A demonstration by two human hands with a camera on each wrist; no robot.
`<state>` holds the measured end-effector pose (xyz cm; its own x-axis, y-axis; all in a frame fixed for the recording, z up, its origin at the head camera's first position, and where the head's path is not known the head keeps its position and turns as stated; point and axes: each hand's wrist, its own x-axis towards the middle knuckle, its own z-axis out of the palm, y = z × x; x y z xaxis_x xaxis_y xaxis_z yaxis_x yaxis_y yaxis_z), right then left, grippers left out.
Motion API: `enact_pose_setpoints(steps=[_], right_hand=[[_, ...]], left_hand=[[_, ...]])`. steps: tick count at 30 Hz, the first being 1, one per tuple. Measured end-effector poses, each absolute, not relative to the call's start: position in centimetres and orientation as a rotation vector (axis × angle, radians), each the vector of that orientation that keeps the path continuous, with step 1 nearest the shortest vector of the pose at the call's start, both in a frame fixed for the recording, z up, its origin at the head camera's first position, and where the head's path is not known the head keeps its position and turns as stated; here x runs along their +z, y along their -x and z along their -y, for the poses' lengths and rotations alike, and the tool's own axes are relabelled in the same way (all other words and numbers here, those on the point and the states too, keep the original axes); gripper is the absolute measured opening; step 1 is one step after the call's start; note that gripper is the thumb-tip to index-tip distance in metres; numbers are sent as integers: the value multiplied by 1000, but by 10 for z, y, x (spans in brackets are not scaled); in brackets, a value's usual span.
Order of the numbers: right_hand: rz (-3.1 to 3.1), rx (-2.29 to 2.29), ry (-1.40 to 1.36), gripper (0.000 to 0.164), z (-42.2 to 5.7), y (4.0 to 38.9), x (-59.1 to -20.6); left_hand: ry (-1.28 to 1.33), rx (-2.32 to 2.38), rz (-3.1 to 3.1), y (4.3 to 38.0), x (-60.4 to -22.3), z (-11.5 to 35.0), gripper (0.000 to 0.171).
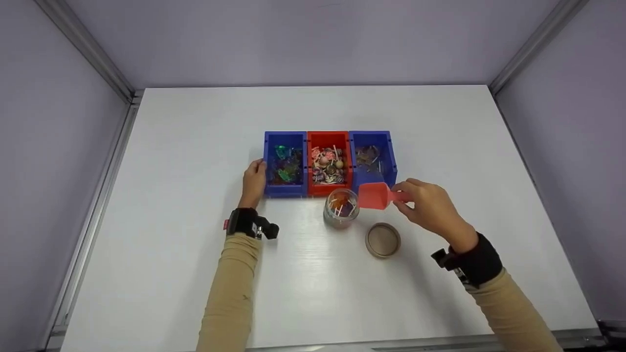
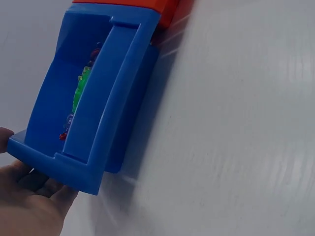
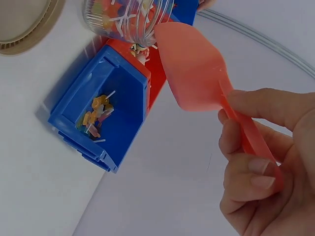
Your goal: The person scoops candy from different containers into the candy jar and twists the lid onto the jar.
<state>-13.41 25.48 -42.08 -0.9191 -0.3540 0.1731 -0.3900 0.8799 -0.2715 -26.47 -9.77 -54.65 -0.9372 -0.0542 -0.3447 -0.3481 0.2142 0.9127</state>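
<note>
My right hand (image 1: 430,205) grips a coral-pink scoop (image 3: 192,69) by its handle. The scoop's blade is tilted beside the mouth of a clear glass jar (image 1: 337,222), and no candy shows on it. Inside the jar lie orange and purple pieces with white sticks. At the left end of a row of bins, my left hand (image 1: 254,183) holds the side rim of a blue bin (image 2: 98,103), thumb over the edge and fingers beneath. That bin contains green and dark translucent pieces. A red bin (image 1: 328,190) with lollipops and a right blue bin (image 3: 133,93) with stick candies complete the row.
A round tan lid (image 1: 383,240) lies on the white table (image 1: 303,293), right of the jar and nearer the person. Pale walls (image 1: 313,44) enclose the table at the back and both sides.
</note>
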Motion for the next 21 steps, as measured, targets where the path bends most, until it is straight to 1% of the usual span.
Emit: enact_pose_setpoints(steps=[9, 15, 21], right_hand=[[2979, 469, -524, 16, -264, 134, -422], [3011, 558, -469, 17, -268, 139, -424], [3009, 613, -426, 16, -270, 151, -429]], left_hand=[[341, 1833, -2165, 264, -552, 100, 51], [386, 1797, -2136, 264, -552, 99, 54], [434, 1830, -2112, 267, -552, 95, 53]])
